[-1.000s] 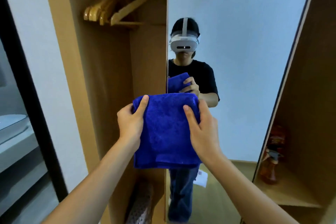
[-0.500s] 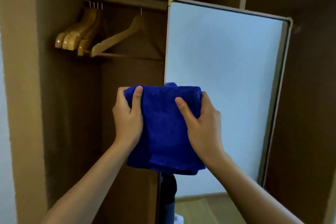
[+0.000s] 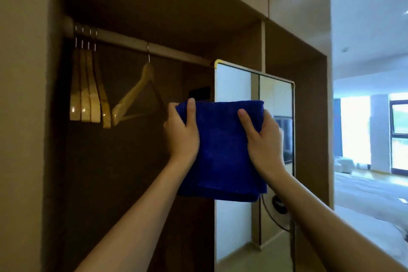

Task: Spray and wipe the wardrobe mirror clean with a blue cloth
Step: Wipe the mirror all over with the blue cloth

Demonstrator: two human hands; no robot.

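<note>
Both my left hand and right hand grip the folded blue terry cloth, thumbs pinching its top edge, pad flat before the gold-framed wardrobe mirror at 1 o'clock, likely for wiping.

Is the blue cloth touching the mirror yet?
Cannot tell. The head view shows the blue cloth, gripped by the left hand and right hand, overlapping the mirror, but from behind no contact or gap shows.

One blue cloth, one mirror, two hands, perhaps five wooden hangers.
</note>
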